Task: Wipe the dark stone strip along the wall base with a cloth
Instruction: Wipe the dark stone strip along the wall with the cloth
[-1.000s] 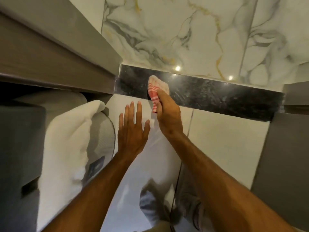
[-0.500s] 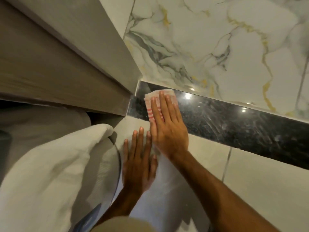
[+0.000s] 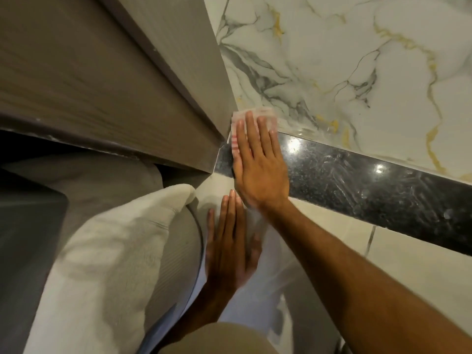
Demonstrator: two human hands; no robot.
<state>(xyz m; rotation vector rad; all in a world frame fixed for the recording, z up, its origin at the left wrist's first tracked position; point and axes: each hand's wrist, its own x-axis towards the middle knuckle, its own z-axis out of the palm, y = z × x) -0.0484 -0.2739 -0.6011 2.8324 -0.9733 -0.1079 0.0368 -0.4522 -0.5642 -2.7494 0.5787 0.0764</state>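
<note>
My right hand [image 3: 258, 164] has slid the cloth [image 3: 236, 139] left to the strip's [image 3: 370, 185] end; fingers [image 3: 251, 134] lie flat, pinning it. Soft and light, it needs palm pressure. Left hand [image 3: 229, 249] rests open on the floor.

1. The stone strip [image 3: 370, 190] runs along the wall base, between the marble wall [image 3: 344, 60] above and the floor [image 3: 332, 226] below.
2. The cloth [image 3: 236, 134] lies at the strip's left end, beside the wooden panel [image 3: 102, 72], under the right hand [image 3: 258, 162].
3. The left hand [image 3: 229, 249] rests flat on the floor, just below the right hand.
4. A towel [image 3: 102, 238] lies left of it.
</note>
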